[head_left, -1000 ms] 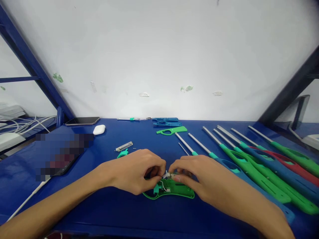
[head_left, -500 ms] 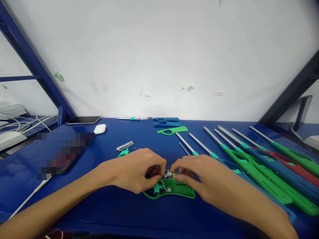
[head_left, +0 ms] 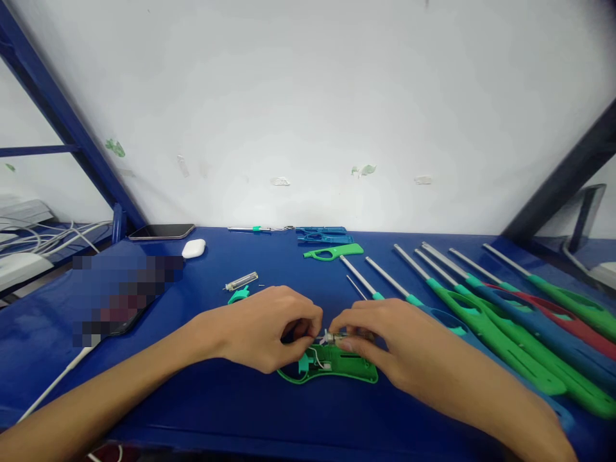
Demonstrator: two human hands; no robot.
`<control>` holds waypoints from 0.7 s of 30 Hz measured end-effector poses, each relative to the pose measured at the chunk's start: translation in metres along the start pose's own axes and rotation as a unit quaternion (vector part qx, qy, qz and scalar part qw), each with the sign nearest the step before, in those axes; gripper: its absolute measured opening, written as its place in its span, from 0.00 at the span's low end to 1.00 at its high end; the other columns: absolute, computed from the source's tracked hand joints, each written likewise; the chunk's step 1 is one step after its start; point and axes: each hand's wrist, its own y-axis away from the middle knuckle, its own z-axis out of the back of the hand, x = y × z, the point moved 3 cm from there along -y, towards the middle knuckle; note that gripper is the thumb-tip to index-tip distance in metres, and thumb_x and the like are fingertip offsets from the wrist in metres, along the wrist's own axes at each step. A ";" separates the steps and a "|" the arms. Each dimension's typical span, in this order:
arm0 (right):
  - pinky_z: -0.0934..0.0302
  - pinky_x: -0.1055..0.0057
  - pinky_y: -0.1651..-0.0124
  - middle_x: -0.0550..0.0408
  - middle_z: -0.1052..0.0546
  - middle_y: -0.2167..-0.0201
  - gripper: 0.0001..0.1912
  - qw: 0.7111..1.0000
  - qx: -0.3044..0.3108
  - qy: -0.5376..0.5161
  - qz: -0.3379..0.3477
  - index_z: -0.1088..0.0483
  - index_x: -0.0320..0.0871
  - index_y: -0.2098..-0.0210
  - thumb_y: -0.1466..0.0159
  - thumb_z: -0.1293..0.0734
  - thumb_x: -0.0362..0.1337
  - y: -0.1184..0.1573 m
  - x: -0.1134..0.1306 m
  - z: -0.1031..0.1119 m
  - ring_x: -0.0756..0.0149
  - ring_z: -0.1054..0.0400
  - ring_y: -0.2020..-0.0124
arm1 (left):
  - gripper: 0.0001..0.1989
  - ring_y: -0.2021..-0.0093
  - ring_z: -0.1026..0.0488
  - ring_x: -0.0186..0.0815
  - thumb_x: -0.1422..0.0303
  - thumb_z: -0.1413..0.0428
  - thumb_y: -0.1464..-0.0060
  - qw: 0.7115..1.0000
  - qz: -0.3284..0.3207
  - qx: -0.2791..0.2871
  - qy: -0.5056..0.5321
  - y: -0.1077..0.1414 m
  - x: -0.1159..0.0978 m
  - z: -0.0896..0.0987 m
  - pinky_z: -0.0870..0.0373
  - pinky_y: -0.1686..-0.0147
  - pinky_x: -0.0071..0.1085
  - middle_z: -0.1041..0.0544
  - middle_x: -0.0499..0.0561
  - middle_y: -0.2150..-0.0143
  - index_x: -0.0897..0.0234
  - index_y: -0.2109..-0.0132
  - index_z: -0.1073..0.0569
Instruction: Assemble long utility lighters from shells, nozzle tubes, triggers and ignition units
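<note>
My right hand (head_left: pixel 375 327) pinches a small clear cylinder with a whitish fitting (head_left: pixel 332 337) at its left end. Just left of that fitting, my left hand (head_left: pixel 274 327) is closed in a pinch; what its fingertips grip is too small to make out. Below both hands lies an open green handle shell (head_left: pixel 351 366) with a teal piece (head_left: pixel 303 364) and a white wire inside. Another clear cylinder (head_left: pixel 242 281) rests behind my left hand, near a loose teal part (head_left: pixel 239 294).
Long lighters with green, blue and red handles (head_left: pixel 510 340) lie on the right. A green shell half (head_left: pixel 334 251) and blue shells (head_left: pixel 322 235) are at the back. Phones (head_left: pixel 161 231), a white case (head_left: pixel 194 248) and a cable lie left on the blue table (head_left: pixel 216 410).
</note>
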 end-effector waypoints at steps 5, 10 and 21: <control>0.35 0.69 0.52 0.56 0.16 0.60 0.14 1.000 -0.001 0.002 0.003 0.19 0.52 0.60 0.24 0.37 0.39 -0.001 -0.001 0.000 0.60 0.22 0.57 | 0.08 0.72 0.32 0.30 0.79 0.43 0.47 1.000 -0.004 -0.006 0.002 0.000 0.001 -0.001 0.38 0.71 0.29 0.26 0.43 0.69 0.61 0.65 0.30; 0.35 0.69 0.53 0.57 0.17 0.60 0.14 1.000 0.001 0.001 0.003 0.20 0.52 0.61 0.24 0.37 0.38 -0.001 0.000 0.000 0.61 0.23 0.58 | 0.08 0.72 0.32 0.29 0.80 0.43 0.46 1.000 -0.010 -0.008 0.004 0.000 0.000 -0.001 0.38 0.71 0.28 0.27 0.42 0.69 0.61 0.65 0.30; 0.37 0.70 0.55 0.59 0.17 0.59 0.12 1.000 0.004 -0.003 0.002 0.19 0.54 0.59 0.25 0.35 0.36 0.000 0.002 0.000 0.63 0.24 0.60 | 0.09 0.72 0.33 0.29 0.81 0.43 0.47 1.000 -0.027 -0.013 0.004 0.000 -0.001 -0.003 0.37 0.70 0.27 0.29 0.42 0.69 0.61 0.66 0.30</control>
